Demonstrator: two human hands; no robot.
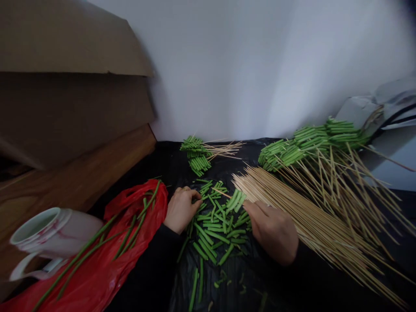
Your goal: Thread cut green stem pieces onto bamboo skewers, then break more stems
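Note:
My right hand point(271, 229) is closed on a bamboo skewer point(221, 193), its pointed end toward the left. Several short green stem pieces point(236, 200), which look like cut garlic scapes, are threaded on it beside my fingertips. My left hand point(183, 209) is at the left edge of a loose pile of green stem pieces point(212, 236), thumb and fingers drawn together. Whatever those fingers may hold is hidden. The pile lies between both hands on black plastic sheeting point(182, 286).
Bare bamboo skewers point(312, 216) lie in a large bundle at right. Loaded skewers are stacked behind it point(302, 145), with a smaller stack point(199, 154) by the wall. At left are a red plastic bag point(97, 277) with long stems, a pale mug point(69, 229) and a cardboard box point(74, 112).

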